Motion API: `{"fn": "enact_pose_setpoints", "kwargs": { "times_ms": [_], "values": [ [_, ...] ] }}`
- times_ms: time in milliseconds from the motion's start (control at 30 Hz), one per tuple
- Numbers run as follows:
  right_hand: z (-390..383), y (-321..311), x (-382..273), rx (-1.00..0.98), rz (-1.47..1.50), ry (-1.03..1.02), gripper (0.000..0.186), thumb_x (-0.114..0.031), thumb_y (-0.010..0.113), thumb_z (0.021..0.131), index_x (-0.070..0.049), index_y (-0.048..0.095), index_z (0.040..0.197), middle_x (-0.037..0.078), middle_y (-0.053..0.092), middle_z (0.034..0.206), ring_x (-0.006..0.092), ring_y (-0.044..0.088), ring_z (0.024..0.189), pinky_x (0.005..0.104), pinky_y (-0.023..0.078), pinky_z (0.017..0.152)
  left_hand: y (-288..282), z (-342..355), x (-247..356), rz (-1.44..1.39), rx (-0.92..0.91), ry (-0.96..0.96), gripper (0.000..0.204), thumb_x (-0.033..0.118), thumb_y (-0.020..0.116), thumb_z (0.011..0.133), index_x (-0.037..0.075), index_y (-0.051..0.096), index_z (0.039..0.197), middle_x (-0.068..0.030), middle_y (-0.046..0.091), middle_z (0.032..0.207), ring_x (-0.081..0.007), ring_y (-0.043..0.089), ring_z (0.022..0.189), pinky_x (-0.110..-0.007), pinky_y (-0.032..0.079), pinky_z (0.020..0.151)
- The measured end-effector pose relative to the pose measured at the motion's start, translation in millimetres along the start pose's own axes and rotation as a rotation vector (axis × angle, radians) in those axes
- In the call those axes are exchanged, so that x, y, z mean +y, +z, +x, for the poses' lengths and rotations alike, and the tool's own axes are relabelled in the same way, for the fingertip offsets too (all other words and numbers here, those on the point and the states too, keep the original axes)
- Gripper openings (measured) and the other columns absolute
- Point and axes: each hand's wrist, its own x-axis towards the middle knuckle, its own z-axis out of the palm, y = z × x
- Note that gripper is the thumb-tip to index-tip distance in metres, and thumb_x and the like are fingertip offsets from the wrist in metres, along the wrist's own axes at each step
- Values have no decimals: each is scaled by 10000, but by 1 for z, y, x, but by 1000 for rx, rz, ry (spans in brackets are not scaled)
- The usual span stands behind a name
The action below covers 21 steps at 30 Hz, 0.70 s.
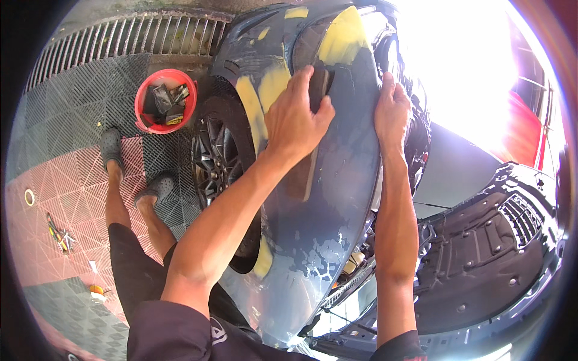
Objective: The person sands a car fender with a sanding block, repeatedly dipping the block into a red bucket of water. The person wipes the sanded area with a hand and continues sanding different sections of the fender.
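The grey car fender lies before me, patched with yellow filler and worn pale in places. My left hand is closed over a long, flat, brownish sanding block, thumb on one side and fingers on the other. The block lies against the fender, running lengthwise below and above the hand; its underside is hidden. Along the fender's inner edge, beside the engine bay, my right hand grips with the thumb up and the fingers curled over the far side, partly out of sight.
Left of the fender is a black wheel. A red bucket with dark blocks stands beyond my feet, near a metal drain grate. The car's open hood is at right. A tape roll and tools lie on the tiled floor.
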Motion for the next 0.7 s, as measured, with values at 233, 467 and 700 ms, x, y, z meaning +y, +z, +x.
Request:
{"fn": "enact_pose_setpoints", "kwargs": {
  "times_ms": [233, 467, 700],
  "values": [
    [5, -2, 10, 16, -30, 7, 645, -563, 502, 1167, 4, 749, 1346, 216, 783, 1157, 337, 726, 1119, 469, 515, 1055, -10, -53, -4, -53, -23, -8, 672, 258, 750, 984, 11, 543, 1573, -245, 710, 1439, -396, 737, 1276, -476, 584, 1061],
    [-1, -6, 0, 2, -9, 55, 666, -544, 510, 1169, 33, 710, 1433, 260, 773, 1299, 389, 714, 1270, 478, 499, 1125, -12, -88, -12, -8, 86, 132, 655, 284, 746, 995, -3, 550, 1550, -264, 754, 1321, -394, 783, 1107, -495, 600, 955],
    [-4, -10, -15, -83, -36, 100, 678, -540, 516, 1166, 30, 675, 1497, 270, 744, 1392, 394, 679, 1355, 460, 476, 1171, -14, 12, 20, -98, -168, -195, 678, 262, 750, 986, -31, 537, 1559, -281, 691, 1450, -434, 709, 1314, -477, 582, 1078]
  ]
}}
